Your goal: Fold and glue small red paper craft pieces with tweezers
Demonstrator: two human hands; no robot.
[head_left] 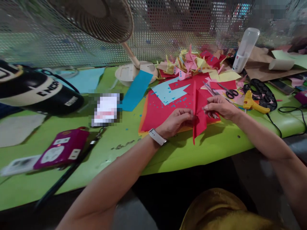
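A folded piece of red paper (200, 125) stands on edge, with a long thin crease pointing up and down. My left hand (176, 120), with a white band at the wrist, pinches it from the left near the middle. From the other side my right hand (221, 107) has its thumb and fingertips closed at the paper's right edge. Beneath lies a stack of red sheets (158, 118) with orange edges showing. On the stack are a light blue sheet (165, 92) with cut-outs and many tiny blue paper bits.
Black-handled scissors (231, 93) and a yellow glue gun (255, 103) lie to the right. Behind are a pile of folded paper shapes (189, 62), a clear bottle (246, 49) and a fan (96, 19). A black bottle (40, 89), phone (106, 109) and purple pouch (62, 148) occupy the left.
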